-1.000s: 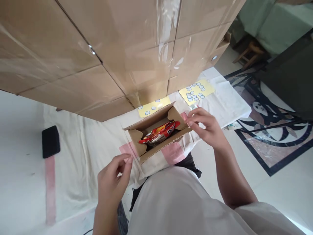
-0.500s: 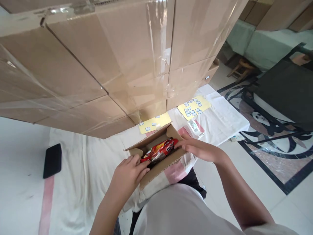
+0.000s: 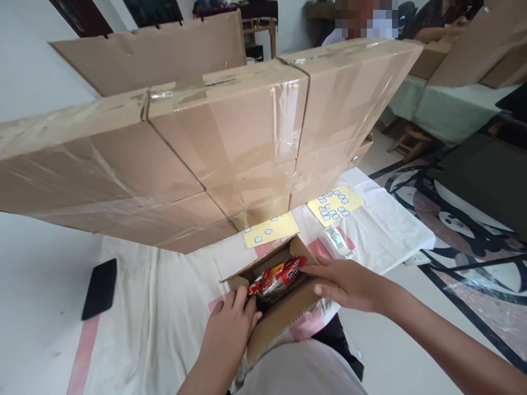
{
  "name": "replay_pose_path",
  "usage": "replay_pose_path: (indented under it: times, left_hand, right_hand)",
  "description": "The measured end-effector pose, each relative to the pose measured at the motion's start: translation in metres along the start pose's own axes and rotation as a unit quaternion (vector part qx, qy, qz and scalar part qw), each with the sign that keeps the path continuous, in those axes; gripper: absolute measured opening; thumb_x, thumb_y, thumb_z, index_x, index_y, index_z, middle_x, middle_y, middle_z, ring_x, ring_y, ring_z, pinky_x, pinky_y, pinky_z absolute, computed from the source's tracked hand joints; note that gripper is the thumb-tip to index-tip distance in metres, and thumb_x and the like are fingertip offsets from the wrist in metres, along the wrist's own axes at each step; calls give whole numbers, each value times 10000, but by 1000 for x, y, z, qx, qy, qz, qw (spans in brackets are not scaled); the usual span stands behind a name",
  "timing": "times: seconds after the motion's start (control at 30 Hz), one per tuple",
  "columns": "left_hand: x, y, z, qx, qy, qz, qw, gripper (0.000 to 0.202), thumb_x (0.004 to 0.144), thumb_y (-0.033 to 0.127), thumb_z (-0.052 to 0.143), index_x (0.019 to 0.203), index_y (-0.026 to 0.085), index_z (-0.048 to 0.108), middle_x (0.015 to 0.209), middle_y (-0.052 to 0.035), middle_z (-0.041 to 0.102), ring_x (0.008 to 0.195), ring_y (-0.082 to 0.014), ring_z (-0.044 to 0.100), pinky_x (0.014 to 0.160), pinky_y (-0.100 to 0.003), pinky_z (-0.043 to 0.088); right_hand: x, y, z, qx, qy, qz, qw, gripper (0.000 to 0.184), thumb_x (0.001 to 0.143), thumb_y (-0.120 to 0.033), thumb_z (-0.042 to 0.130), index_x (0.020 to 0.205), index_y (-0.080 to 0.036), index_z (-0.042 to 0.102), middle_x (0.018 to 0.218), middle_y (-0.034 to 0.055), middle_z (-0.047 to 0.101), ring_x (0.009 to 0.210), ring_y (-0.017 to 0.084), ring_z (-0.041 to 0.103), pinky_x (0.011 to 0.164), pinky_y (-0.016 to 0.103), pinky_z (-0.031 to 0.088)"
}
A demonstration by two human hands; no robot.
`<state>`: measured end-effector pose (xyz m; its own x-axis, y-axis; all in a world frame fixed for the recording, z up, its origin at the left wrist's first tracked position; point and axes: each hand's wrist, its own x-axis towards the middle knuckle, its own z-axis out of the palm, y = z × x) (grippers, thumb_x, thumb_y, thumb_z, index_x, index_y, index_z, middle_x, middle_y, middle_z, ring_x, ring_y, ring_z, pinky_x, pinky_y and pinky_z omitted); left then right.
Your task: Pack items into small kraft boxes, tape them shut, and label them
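Note:
An open cardboard box [image 3: 272, 334] sits tilted on the cloth in front of my body. Inside it lies a shiny red snack packet [image 3: 280, 280] with some yellow on it. My left hand [image 3: 233, 323] curls over the box's left end, its fingertips inside by the packet's left end. At the other end, my right hand [image 3: 343, 280] has its fingers stretched to the packet's right tip, with the thumb apart on the box's near edge. The underside of the packet and the box floor beneath it are hidden.
Taped cardboard boxes [image 3: 247, 137] form a wall behind. Two yellow cards [image 3: 272, 237] with small labels and a white label-printer-like device [image 3: 335, 243] lie beyond the box. A black phone [image 3: 99, 289] lies at left on the white cloth [image 3: 144, 329]. Another person sits past the wall.
My view has tipped up, so the top of the cardboard wall and the room behind show. My right thumb has spread from the fingers. The packet stays in the box.

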<state>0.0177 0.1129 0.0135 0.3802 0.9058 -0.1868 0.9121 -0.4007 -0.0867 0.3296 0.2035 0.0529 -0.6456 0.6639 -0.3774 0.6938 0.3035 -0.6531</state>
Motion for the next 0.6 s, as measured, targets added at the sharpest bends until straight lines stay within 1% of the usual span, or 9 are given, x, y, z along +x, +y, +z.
replay_pose_path:
  times: [0.1,0.17,0.23,0.33,0.4,0.47,0.53,0.6]
  left_hand:
    - [2,2,-2,-2,-22,-24,999,248,1012,259,502,1076,237,740,1160,-83,658,1003,-258,660,783,-417,594]
    - [2,3,0,-3,-18,-34,999,234,1003,268,524,1093,237,738,1180,-81,662,1003,-259,668,785,-424,602]
    - [2,3,2,-9,-11,-35,999,236,998,270,535,1131,237,727,1215,-76,661,1020,-255,672,801,-424,608]
    - [4,2,2,-25,-24,-34,999,241,997,265,526,1117,232,732,1275,-79,655,1053,-255,678,820,-419,612]
    - [7,0,-1,-31,-35,-33,998,249,991,253,517,1108,228,736,1292,-94,657,1076,-267,680,817,-408,611]
    - [10,-3,-3,-38,-39,-29,998,258,977,247,521,1137,226,723,1335,-114,642,1071,-268,691,810,-384,610]
    - [11,-10,-2,-62,-30,-19,997,286,956,267,547,1203,229,685,1419,-131,594,1050,-256,709,821,-367,613]
    - [10,-20,7,-101,5,-6,995,312,936,313,574,1225,228,652,1475,-143,543,1035,-243,724,841,-351,614]
  right_hand:
    - [-3,3,1,-26,-8,-9,1000,745,994,-714,394,1590,-268,424,1566,152,497,1209,361,649,985,479,502]
    - [-5,5,3,-44,-4,-14,999,769,988,-718,402,1610,-267,383,1575,160,485,1181,363,654,968,479,496]
    - [-5,5,5,-65,0,-22,998,783,986,-718,398,1613,-250,376,1538,174,522,1145,366,656,949,483,486]
    - [-5,0,5,-98,9,-32,995,820,967,-739,395,1574,-190,447,1335,210,655,1048,379,663,896,491,475]
    - [-5,-5,4,-111,29,-41,993,835,945,-764,402,1510,-162,527,1201,216,698,991,374,660,872,479,468]
    - [-6,-12,6,-117,49,-50,991,826,927,-788,400,1424,-160,603,1123,209,711,950,360,658,856,459,464]
    - [-8,-17,12,-119,63,-56,989,801,915,-808,385,1312,-173,667,1050,190,715,899,340,656,830,435,464]
    - [-12,-19,23,-119,73,-61,988,767,903,-823,375,1185,-194,710,975,164,713,850,323,655,791,410,465]
